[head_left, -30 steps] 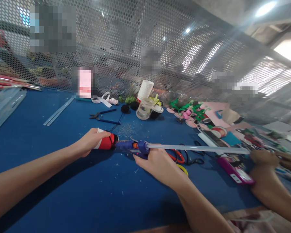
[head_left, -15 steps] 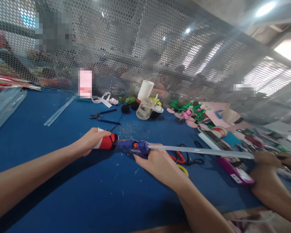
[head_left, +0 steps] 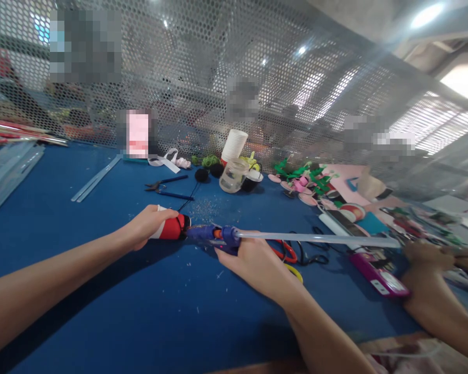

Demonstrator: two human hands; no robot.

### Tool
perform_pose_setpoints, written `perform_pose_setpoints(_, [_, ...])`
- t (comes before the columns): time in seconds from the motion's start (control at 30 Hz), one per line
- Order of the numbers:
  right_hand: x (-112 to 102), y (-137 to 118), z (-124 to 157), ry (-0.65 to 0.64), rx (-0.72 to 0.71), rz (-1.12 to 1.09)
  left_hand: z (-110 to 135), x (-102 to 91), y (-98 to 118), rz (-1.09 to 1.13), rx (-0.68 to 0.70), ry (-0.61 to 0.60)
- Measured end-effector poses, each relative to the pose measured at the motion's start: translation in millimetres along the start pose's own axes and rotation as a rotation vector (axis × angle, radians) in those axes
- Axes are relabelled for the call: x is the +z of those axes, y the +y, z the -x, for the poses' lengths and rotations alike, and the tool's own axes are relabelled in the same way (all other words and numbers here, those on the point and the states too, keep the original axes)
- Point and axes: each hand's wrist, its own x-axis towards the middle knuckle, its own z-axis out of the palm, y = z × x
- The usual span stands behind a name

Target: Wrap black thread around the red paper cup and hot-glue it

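Note:
My left hand (head_left: pixel 151 226) is closed round a red and white paper cup (head_left: pixel 172 227) with a black rim or band at its right end, lying on its side. My right hand (head_left: pixel 257 262) grips a blue glue gun (head_left: pixel 206 232), its nozzle against or very close to the cup's dark end; I cannot tell whether they touch. From the back of the gun a long, clear glue stick (head_left: pixel 315 238) sticks out to the right. Beyond the cup, blue-handled pliers (head_left: pixel 171 188) lie open on the blue table (head_left: pixel 148 306).
A clear jar (head_left: pixel 234 175) and stacked white cups (head_left: pixel 235 144) stand at the back. Glue sticks (head_left: pixel 13 171) lie far left. Red-handled scissors (head_left: pixel 287 253) and a purple power strip (head_left: pixel 380 275) lie right, beside a co-worker's hands (head_left: pixel 427 257). A perforated screen (head_left: pixel 187 67) closes the back.
My two hands, the cup and the glue gun stay almost still. The co-worker's hand at the right has shifted slightly, and the glue stick's far end now shows apart from it.

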Motion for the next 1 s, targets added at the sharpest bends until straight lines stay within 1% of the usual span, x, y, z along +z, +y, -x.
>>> perform_pose_setpoints(0.1, [0, 0, -1, -0.009, 0.048, -0.013, 1, 0.1, 0, 0.041, -0.002, -0.044])
perform_pose_setpoints(0.23, [-1, 0, -4, -0.004, 0.099, -0.032, 1, 0.1, -1, 0.048, 0.006, -0.063])
perform_pose_setpoints(0.37, [-2, -1, -6, -0.019, 0.132, -0.099, -1, 0.5, -4, 0.024, 0.009, -0.046])
perform_pose_setpoints(0.47, [-2, 0, -9, -0.002, 0.133, -0.154, 0, 1.5, -4, 0.0, 0.011, -0.028])
perform_pose_setpoints(0.6, [1, 3, -14, 0.019, 0.153, -0.237, 4, 2.8, -1, -0.055, 0.027, -0.04])
perform_pose_setpoints(0.67, [3, 5, -16, 0.004, 0.189, -0.299, 6, 3.0, 0, -0.084, 0.043, -0.049])
perform_pose_setpoints(0.8, [4, 12, -21, -0.054, 0.307, -0.435, 7, 2.9, -1, -0.145, 0.083, -0.048])
perform_pose_setpoints(0.87, [6, 19, -25, -0.015, 0.329, -0.517, 7, 3.1, -3, -0.179, 0.103, -0.049])
perform_pose_setpoints(0.93, [7, 29, -30, 0.065, 0.325, -0.591, 8, 3.7, -3, -0.208, 0.124, -0.064])
perform_pose_setpoints(1.0, [10, 42, -36, 0.13, 0.337, -0.581, 9, 4.4, -3, -0.234, 0.152, -0.088])
